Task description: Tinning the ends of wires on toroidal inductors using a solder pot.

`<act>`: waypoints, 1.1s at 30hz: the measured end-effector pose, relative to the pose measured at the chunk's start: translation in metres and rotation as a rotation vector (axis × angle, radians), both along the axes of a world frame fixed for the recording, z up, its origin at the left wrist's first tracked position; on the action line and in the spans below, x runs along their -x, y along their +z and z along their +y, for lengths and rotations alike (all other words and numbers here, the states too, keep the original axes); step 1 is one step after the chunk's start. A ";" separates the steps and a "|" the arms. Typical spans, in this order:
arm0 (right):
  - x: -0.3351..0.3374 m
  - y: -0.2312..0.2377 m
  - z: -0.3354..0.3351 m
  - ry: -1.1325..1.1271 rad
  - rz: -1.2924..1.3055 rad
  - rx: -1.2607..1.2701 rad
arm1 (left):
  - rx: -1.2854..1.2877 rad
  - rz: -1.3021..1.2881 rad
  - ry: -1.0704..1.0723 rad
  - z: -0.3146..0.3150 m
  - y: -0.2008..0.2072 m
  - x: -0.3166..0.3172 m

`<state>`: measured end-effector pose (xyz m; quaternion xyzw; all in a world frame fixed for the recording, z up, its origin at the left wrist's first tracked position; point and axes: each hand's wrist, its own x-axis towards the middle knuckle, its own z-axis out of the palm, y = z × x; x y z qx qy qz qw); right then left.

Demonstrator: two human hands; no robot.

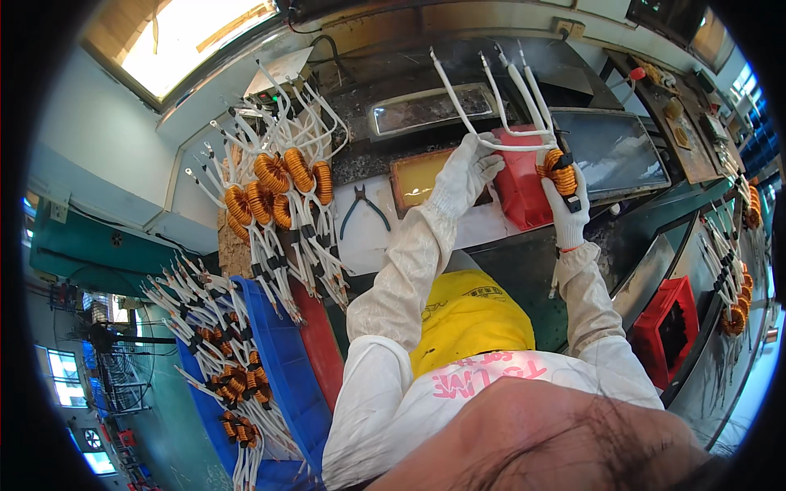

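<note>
My right hand (571,214), in a white knit glove, is closed around a toroidal coil (560,170) wound with copper-coloured wire. Long white lead wires (532,94) rise from the coil, their bare tips pointing away from me. My left hand (468,173), also gloved, has its fingers closed at the bend of one white lead (449,92), left of the coil. Part of that grip is hidden by the glove. Below the leads, between my hands, stands a red plastic bin (524,192).
Green-handled cutters (361,214) lie left of a tray of amber material (416,182). Behind them is a rectangular metal-rimmed pot (434,110). Coils are heaped at left (270,184), above a blue crate (282,368) of more coils. A dark glossy panel (610,151) and another red bin (665,327) are right.
</note>
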<state>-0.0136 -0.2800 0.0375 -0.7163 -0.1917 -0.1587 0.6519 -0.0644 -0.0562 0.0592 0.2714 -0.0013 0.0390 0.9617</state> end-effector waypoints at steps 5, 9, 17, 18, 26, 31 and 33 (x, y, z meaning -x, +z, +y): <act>-0.001 -0.013 0.004 -0.015 -0.032 -0.092 | -0.079 0.017 -0.030 -0.020 -0.016 0.038; -0.005 -0.014 0.009 -0.031 -0.071 -0.048 | -0.207 0.060 -0.053 -0.042 -0.041 0.085; -0.012 -0.021 0.011 -0.050 -0.027 -0.060 | -0.197 0.304 -0.145 -0.056 -0.086 0.183; -0.012 -0.022 0.012 -0.047 -0.034 -0.068 | -0.200 0.306 -0.128 -0.054 -0.086 0.193; -0.006 -0.027 0.003 -0.211 -0.059 0.153 | -0.025 0.276 0.091 -0.037 -0.084 0.237; -0.011 -0.030 0.004 -0.180 0.012 0.112 | -0.055 0.297 0.082 -0.042 -0.084 0.243; -0.016 -0.033 0.002 -0.171 0.013 0.103 | -0.077 0.304 0.060 -0.044 -0.084 0.243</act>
